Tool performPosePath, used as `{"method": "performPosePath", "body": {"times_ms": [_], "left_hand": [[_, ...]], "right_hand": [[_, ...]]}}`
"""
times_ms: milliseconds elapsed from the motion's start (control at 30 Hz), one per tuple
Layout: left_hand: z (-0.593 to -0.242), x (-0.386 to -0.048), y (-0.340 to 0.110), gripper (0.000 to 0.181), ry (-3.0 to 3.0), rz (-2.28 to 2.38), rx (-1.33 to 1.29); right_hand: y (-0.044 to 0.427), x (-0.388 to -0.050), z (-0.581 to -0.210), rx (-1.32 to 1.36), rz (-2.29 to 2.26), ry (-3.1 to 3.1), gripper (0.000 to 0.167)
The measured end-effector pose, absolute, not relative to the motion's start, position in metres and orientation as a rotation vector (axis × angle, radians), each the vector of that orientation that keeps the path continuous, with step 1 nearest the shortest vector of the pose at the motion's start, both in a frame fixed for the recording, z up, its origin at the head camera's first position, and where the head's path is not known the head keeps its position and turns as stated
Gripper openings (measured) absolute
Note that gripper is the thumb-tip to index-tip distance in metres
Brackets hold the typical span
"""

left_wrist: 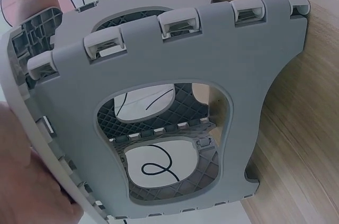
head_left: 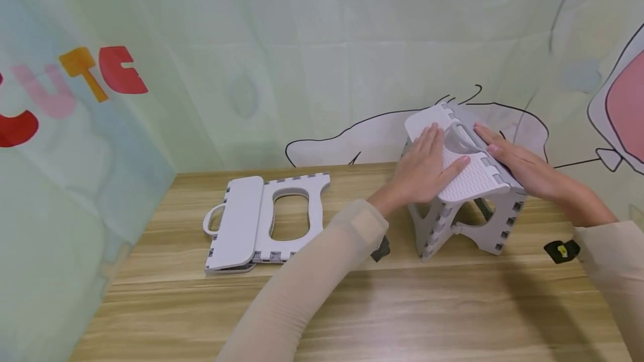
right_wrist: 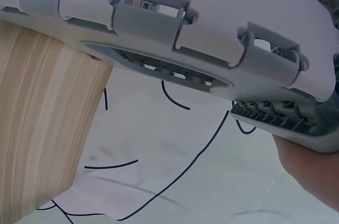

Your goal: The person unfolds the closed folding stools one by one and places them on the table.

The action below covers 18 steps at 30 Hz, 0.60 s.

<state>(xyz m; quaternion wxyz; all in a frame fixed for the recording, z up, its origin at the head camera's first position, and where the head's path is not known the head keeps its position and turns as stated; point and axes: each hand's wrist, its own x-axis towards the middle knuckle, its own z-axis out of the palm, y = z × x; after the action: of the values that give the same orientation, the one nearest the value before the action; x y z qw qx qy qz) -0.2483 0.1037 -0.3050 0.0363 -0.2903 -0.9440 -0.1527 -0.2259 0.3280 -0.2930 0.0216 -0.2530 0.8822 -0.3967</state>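
Stool (head_left: pixel 470 186) stood part-folded on the worktop's (head_left: pixel 382 306) right; left grip (head_left: pixel 420 169) and right grip (head_left: pixel 533 171) lay straight-fingered against its seat (head_left: pixel 480 180). Risk: uneven pressure could have tipped it; hinge (head_left: pixel 492 166) closing, nipped skin.

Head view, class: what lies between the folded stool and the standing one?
In the head view, the left sleeve crosses there, a dark item at its cuff; wooden tabletop shows behind.

Grey-white stool (head_left: pixel 473 183), tan grained table (head_left: pixel 402 312)
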Motion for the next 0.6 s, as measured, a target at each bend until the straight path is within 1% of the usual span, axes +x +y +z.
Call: {"method": "performPosePath", "body": {"times_ms": [600], "left_hand": [[-0.3022, -0.2476, 0.1025, 0.085, -2.935, -0.399, -0.887]], "right_hand": [[0.3263, -0.2228, -0.2923, -0.761, -1.138, 2.8, 0.053]]}}
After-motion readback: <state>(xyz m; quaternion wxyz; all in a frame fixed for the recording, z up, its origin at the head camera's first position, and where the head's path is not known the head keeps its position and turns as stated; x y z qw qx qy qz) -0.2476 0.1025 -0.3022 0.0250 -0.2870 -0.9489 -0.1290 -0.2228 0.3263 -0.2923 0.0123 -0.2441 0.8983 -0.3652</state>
